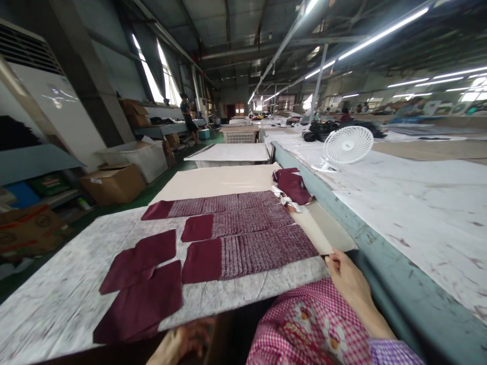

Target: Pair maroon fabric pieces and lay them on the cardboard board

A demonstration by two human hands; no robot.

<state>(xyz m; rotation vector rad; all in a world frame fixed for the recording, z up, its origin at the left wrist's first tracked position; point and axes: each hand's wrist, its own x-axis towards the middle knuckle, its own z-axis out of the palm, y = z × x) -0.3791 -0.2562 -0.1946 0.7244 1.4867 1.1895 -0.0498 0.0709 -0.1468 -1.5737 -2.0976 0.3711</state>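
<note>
Three rows of overlapping maroon fabric pieces [243,238] lie fanned out on a white speckled board [61,284]. Two larger loose maroon pieces [142,299] lie at their left. My right hand [348,281] rests at the board's right front corner, fingers curled on its edge, holding nothing else. My left hand [182,342] sits low at the board's front edge, partly under it, fingers bent; what it grips is hidden. A small stack of maroon pieces [292,186] lies at the far right of the beige sheet.
A long grey-edged cutting table [411,213] runs along the right with a white desk fan [346,147] on it. Cardboard boxes [112,182] and shelves line the green floor at left. A person stands far back near the windows. My pink checked apron [304,329] fills the foreground.
</note>
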